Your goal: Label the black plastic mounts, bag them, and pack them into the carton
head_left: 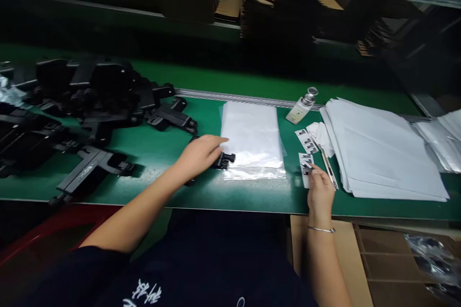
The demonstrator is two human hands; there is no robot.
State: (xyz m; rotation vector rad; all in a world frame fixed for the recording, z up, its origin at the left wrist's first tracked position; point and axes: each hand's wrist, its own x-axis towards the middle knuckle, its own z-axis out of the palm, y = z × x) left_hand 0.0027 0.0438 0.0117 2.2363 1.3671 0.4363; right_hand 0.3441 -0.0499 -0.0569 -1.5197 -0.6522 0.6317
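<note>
My left hand (201,156) is closed over a black plastic bracket (226,159), whose knobbed end shows past the thumb at the left edge of the clear plastic bags. Most of that part is hidden under the palm. On the right, my right hand (321,192) pinches a small black-and-white label (308,166) at a label sheet (306,181). Whether that label is fully off the sheet I cannot tell. Another label strip (306,141) lies just behind. Beside the right fingers is a utility knife (328,168), lying on the green table.
Black plastic holders (90,91) are heaped on the left, with one holder (90,168) lying nearer the front edge. A stack of clear bags (252,134) sits in the middle. A metal-topped bottle (302,106) stands behind the labels. White sheets (385,148) are piled at right.
</note>
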